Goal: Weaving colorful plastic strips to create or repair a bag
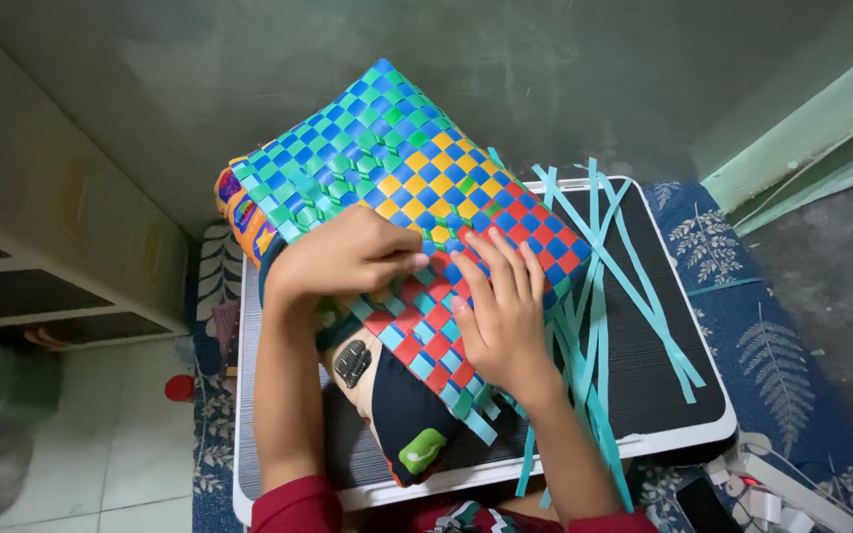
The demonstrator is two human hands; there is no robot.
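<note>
A woven mat (402, 168) of plastic strips in a checker pattern of blue, green, yellow and red lies tilted across a small black-topped table (644, 365). My left hand (343, 255) rests curled on its middle and pinches a strip there. My right hand (504, 314) lies flat on the red-and-blue part, fingers spread and pressing the weave down. Loose teal strips (599, 296) trail from the mat's right edge over the table.
A dark padded object with a green patch (402, 424) sticks out under the mat's near end. A blue leaf-patterned rug (792, 385) lies beneath the table. A white power strip (777, 498) sits at the lower right. Shelving (41, 286) stands at the left.
</note>
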